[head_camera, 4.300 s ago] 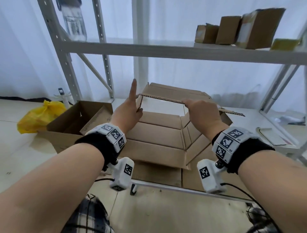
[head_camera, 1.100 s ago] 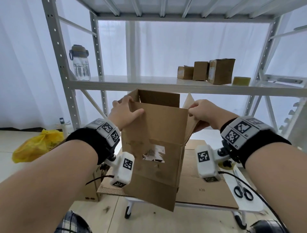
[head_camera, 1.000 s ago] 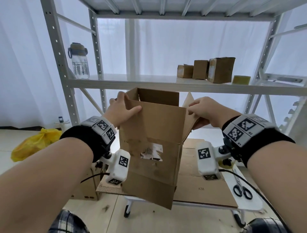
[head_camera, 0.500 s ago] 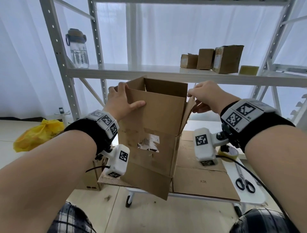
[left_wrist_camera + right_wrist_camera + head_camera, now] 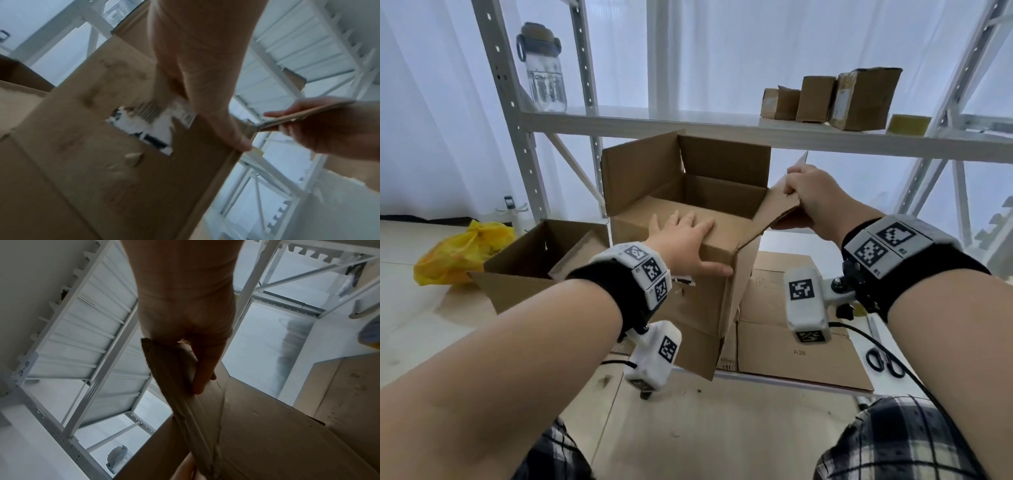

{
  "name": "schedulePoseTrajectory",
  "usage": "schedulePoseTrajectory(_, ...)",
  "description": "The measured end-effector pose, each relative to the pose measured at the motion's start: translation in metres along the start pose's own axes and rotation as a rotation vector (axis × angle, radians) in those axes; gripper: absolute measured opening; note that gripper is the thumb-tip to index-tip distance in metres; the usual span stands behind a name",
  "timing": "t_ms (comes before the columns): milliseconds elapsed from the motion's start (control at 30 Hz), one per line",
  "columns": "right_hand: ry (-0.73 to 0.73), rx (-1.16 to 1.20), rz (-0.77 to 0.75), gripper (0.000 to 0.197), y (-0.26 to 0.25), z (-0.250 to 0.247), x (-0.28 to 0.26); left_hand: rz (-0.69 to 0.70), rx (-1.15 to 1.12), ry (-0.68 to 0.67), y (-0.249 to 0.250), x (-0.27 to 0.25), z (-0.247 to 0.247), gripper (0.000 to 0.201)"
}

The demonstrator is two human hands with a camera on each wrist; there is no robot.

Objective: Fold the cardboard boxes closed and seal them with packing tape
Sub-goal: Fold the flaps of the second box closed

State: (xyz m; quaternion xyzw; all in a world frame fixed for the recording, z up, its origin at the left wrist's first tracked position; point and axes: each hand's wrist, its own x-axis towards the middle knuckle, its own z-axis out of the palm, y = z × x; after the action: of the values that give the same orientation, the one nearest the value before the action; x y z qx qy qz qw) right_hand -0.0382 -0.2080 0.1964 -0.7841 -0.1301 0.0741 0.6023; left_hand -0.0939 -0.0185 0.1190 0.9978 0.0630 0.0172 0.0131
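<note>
shelving (image 5: 688,121) behind box (image 5: 698,298) under hands

Storeroom, metal shelving (image 5: 722,125), flattened cardboard (image 5: 801,359)

- A water bottle (image 5: 541,68) stood on the shelf (image 5: 654,121), at its left end.
- A yellow bag (image 5: 460,251) lay on the floor (image 5: 421,308), left of the work area.
- Scissors (image 5: 886,363) lay on the white table (image 5: 873,383), at its right edge.
- White curtains (image 5: 705,51) hung behind the rack.
- Checked trousers (image 5: 893,442) showed at the bottom edge.
</note>
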Motion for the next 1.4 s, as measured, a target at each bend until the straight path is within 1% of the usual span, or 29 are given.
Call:
schedulePoseTrajectory(67,0.013,0.06,-0.016,0.04,0.009,-0.001,-0.002,0.035,0.014,0.081,-0.001,0.001,0.007,0.095)
schedulePoseTrajectory(100,0.017,0.079,-0.025,0.042,0.013,-0.001,-0.002,0.053,0.005,0.085,-0.001,0.001,0.007,0.089)
schedulePoseTrajectory(167,0.021,0.094,-0.041,0.043,0.019,-0.003,-0.002,0.063,-0.03,0.025,-0.002,0.002,0.001,0.083)
schedulePoseTrajectory(233,0.035,0.12,-0.054,0.042,0.022,-0.005,-0.002,0.059,-0.056,-0.023,-0.002,0.002,-0.005,0.083)
schedulePoseTrajectory(300,0.048,0.121,-0.063,0.042,0.022,-0.008,0.0,0.074,-0.072,-0.005,0.005,-0.001,-0.007,0.09)
schedulePoseTrajectory(400,0.065,0.11,-0.05,0.042,0.023,-0.004,-0.001,0.153,-0.192,0.104,0.028,-0.009,0.001,0.092)
schedulePoseTrajectory(433,0.077,0.117,-0.054,0.041,0.023,-0.001,-0.002,0.169,-0.214,0.146,0.035,-0.01,0.004,0.088)
schedulePoseTrajectory(533,0.133,0.115,-0.092,0.034,0.025,0.006,-0.009,0.163,-0.213,0.294,0.04,-0.008,0.008,0.059)
schedulePoseTrajectory(567,0.154,0.113,-0.105,0.029,0.025,0.007,-0.011,0.159,-0.2,0.33,0.038,-0.008,0.009,0.053)
schedulePoseTrajectory(633,0.186,0.054,-0.127,0.014,0.026,0.007,-0.012,0.169,-0.159,0.387,0.033,-0.009,0.011,0.049)
schedulePoseTrajectory(667,0.199,-0.019,-0.138,0.013,0.026,0.006,-0.01,0.182,-0.139,0.413,0.031,-0.009,0.012,0.05)
schedulePoseTrajectory(733,0.209,-0.165,-0.161,0.016,0.027,0.002,-0.006,0.233,-0.121,0.472,0.025,-0.01,0.012,0.05)
schedulePoseTrajectory(800,0.257,-0.254,-0.162,0.017,0.029,-0.008,0.001,0.31,-0.145,0.506,0.018,-0.011,0.007,0.05)
schedulePoseTrajectory(933,0.375,-0.195,-0.049,0.031,0.033,-0.033,0.011,0.475,-0.249,0.566,0.005,-0.016,-0.009,0.041)
schedulePoseTrajectory(967,0.378,-0.15,-0.02,0.03,0.035,-0.037,0.013,0.494,-0.29,0.551,0.002,-0.015,-0.009,0.039)
schedulePoseTrajectory(1000,0.368,-0.089,0.003,0.028,0.037,-0.039,0.015,0.487,-0.33,0.508,-0.002,-0.014,-0.007,0.038)
schedulePoseTrajectory(1067,0.325,0.02,0.026,0.027,0.041,-0.036,0.018,0.428,-0.362,0.401,-0.016,-0.008,0.0,0.035)
schedulePoseTrajectory(1100,0.317,0.024,0.022,0.029,0.043,-0.031,0.018,0.389,-0.341,0.362,-0.022,-0.005,0.003,0.034)
schedulePoseTrajectory(1167,0.324,-0.046,-0.006,0.035,0.046,-0.016,0.018,0.307,-0.301,0.301,-0.036,-0.002,0.005,0.034)
schedulePoseTrajectory(1267,0.356,-0.163,-0.066,0.037,0.046,-0.001,0.018,0.258,-0.286,0.143,-0.041,-0.008,-0.008,0.035)
schedulePoseTrajectory(1300,0.376,-0.231,-0.069,0.039,0.046,-0.002,0.019,0.224,-0.293,0.112,-0.04,-0.011,-0.014,0.038)
schedulePoseTrajectory(1333,0.405,-0.321,-0.052,0.044,0.046,-0.006,0.019,0.19,-0.33,0.12,-0.04,-0.013,-0.02,0.04)
schedulePoseTrajectory(1400,0.475,-0.518,-0.017,0.059,0.043,-0.016,0.02,0.11,-0.482,0.178,-0.037,-0.018,-0.03,0.039)
